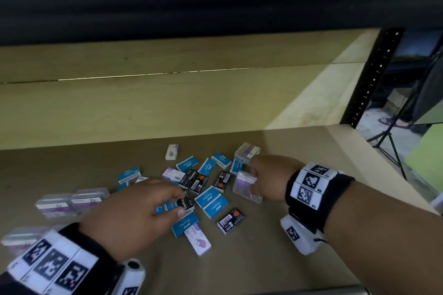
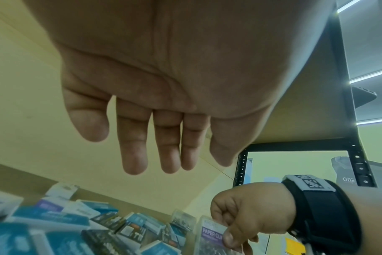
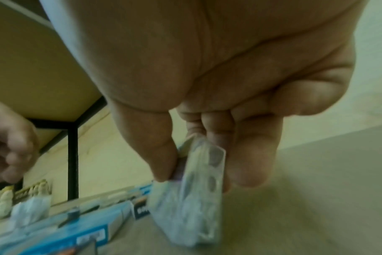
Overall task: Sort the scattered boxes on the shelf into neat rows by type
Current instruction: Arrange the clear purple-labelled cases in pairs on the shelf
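Small boxes lie scattered mid-shelf: blue staples boxes point(image 1: 211, 200), black staples boxes point(image 1: 221, 181) and white-and-purple boxes point(image 1: 198, 239). My right hand point(image 1: 251, 185) pinches a clear paper clip case point(image 1: 244, 187) between thumb and fingers, tilted, at the pile's right edge; the right wrist view shows this clear case point(image 3: 199, 189) just above the board. My left hand point(image 1: 182, 201) hovers over the pile near a black staples box point(image 1: 187, 203). In the left wrist view the left hand point(image 2: 168, 155) has straight fingers and holds nothing. Another clear case point(image 1: 247, 152) sits behind the right hand.
Two clear cases point(image 1: 72, 201) stand side by side at the left, with a blurred one point(image 1: 21, 237) nearer me. A wooden back wall point(image 1: 167, 103) closes the shelf. A black upright post point(image 1: 374, 79) marks the right end, with a tripod point(image 1: 388, 148) beyond it.
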